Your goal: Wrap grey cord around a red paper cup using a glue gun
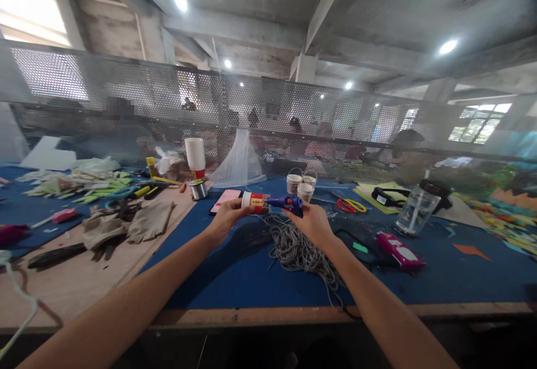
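Note:
My left hand (225, 219) is closed around a small red and white paper cup (254, 202), which lies on its side in the air. My right hand (314, 222) grips a dark blue glue gun (289, 203), its nozzle pointing left at the cup's right end; whether the two touch I cannot tell. Beneath my right hand, a loose heap of grey cord (296, 249) spreads over the blue mat (201, 279). Just beyond the glue gun stand three small paper cups (305, 191) with thin looped handles. Behind my left hand lies a phone (226, 200) with a pink screen.
At left are a paper cup stack (195, 155), a wire spool (198, 190) and work gloves (149, 221). To the right lie scissors (351, 206), a purple box-like item (400, 251) and a clear water bottle (416, 212). A perforated metal screen (277, 112) crosses behind, with people beyond.

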`<action>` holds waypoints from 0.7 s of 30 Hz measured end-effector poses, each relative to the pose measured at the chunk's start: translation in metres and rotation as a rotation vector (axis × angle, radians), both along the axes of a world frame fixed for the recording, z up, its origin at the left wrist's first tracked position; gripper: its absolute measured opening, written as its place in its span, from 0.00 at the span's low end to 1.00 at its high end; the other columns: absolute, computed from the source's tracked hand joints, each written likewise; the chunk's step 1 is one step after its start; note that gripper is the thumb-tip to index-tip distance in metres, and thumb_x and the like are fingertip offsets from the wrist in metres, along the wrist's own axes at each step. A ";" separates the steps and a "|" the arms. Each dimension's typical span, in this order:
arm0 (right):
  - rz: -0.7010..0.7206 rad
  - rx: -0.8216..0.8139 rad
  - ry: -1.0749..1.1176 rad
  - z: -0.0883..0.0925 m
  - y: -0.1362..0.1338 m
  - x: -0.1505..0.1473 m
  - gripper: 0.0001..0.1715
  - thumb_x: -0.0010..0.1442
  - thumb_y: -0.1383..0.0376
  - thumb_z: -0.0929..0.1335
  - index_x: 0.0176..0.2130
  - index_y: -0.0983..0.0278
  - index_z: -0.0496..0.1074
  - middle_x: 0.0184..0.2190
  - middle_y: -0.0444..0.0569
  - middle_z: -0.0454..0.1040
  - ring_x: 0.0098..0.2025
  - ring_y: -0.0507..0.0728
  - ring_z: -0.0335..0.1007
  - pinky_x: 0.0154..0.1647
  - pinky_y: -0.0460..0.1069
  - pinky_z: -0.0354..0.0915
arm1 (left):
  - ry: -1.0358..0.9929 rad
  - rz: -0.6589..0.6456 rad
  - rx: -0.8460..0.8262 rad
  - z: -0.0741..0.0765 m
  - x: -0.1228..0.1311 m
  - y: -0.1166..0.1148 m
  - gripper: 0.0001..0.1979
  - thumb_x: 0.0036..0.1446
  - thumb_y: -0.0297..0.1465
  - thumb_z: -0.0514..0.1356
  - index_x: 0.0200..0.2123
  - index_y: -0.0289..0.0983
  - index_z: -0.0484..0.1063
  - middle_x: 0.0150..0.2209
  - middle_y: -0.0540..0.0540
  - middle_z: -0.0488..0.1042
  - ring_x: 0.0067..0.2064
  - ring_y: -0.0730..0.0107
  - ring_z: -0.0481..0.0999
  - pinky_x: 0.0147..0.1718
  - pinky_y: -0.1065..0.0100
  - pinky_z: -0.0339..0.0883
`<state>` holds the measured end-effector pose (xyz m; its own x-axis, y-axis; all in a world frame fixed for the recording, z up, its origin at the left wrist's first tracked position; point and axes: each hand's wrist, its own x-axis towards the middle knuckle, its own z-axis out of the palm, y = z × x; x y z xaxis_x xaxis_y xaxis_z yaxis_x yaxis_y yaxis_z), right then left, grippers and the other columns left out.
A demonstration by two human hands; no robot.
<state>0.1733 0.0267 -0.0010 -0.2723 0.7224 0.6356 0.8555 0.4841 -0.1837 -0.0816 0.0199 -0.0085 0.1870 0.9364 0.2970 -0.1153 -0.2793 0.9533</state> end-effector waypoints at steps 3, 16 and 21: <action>-0.011 0.005 -0.005 0.000 0.000 0.000 0.22 0.62 0.47 0.66 0.46 0.58 0.77 0.29 0.49 0.80 0.32 0.60 0.77 0.29 0.47 0.60 | 0.018 -0.008 0.009 0.001 0.000 -0.001 0.19 0.52 0.37 0.67 0.44 0.32 0.80 0.45 0.35 0.81 0.49 0.53 0.78 0.57 0.55 0.62; -0.020 -0.001 -0.016 0.002 -0.001 -0.001 0.22 0.62 0.48 0.66 0.46 0.59 0.77 0.28 0.49 0.80 0.31 0.61 0.77 0.29 0.47 0.60 | 0.039 0.013 0.035 0.000 0.000 0.000 0.18 0.53 0.38 0.67 0.44 0.31 0.80 0.45 0.35 0.81 0.50 0.52 0.78 0.57 0.54 0.62; -0.001 -0.003 -0.019 0.001 -0.001 -0.001 0.22 0.62 0.48 0.66 0.46 0.59 0.77 0.29 0.49 0.80 0.31 0.61 0.77 0.29 0.47 0.60 | 0.005 0.016 -0.004 0.002 0.001 -0.001 0.19 0.50 0.38 0.69 0.43 0.32 0.80 0.43 0.36 0.82 0.48 0.52 0.79 0.55 0.56 0.64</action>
<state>0.1726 0.0261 0.0004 -0.2837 0.7245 0.6282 0.8595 0.4827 -0.1684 -0.0806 0.0191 -0.0067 0.1737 0.9404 0.2924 -0.1061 -0.2773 0.9549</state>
